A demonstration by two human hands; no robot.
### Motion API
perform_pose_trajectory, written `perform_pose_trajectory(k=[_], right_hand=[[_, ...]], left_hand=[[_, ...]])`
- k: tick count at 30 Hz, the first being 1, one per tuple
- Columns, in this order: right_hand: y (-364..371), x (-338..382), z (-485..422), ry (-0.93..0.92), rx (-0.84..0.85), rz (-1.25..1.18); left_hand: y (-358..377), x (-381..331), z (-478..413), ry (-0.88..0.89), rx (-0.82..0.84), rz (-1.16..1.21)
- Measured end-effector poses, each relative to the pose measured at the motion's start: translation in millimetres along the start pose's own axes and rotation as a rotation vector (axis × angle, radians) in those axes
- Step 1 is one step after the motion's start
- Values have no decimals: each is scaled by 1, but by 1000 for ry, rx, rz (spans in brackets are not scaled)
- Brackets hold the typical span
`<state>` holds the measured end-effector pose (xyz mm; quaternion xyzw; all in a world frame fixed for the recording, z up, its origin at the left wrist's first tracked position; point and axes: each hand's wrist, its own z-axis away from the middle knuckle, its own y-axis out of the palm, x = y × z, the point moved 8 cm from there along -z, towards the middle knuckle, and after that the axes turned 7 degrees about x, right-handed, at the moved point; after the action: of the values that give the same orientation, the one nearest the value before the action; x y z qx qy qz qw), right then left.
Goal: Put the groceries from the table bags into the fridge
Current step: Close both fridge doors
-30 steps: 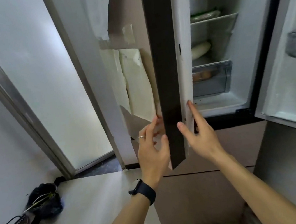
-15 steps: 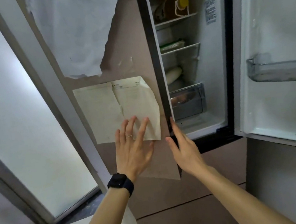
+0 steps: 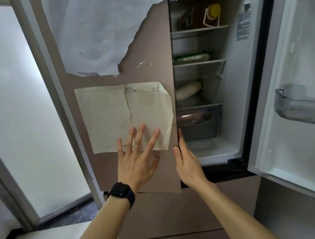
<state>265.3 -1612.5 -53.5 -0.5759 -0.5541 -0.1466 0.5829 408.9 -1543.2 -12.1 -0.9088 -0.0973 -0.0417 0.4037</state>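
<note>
While your spread left hand [image 3: 138, 162] and straight-fingered right hand [image 3: 186, 163] meet the stiff, likely heavy brown fridge door [image 3: 150, 40], push near its edge.

The left fridge door [image 3: 154, 43], edge-on a second ago, now faces front, nearly closed. The left grip [image 3: 136, 166] has moved from behind its edge to lie flat on the yellowed paper [image 3: 110, 115], at 9 o'clock of the right grip [image 3: 189, 167].

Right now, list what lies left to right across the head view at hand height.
frosted glass panel → left hand → right hand → clear fridge drawer → door bin on the open door
</note>
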Motion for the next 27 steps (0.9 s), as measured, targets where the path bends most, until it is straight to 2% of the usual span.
perform_pose_trajectory(k=[12,19,27], right_hand=[[-27,3,25,10,43,-67],[-84,-20,126,94,-152,110],[-171,-46,236,232,-432,205]], left_hand=[[-17,-11,3,-21,61,71],[-36,-72,12,135,109,211],[-32,-199,26,350,238,470]])
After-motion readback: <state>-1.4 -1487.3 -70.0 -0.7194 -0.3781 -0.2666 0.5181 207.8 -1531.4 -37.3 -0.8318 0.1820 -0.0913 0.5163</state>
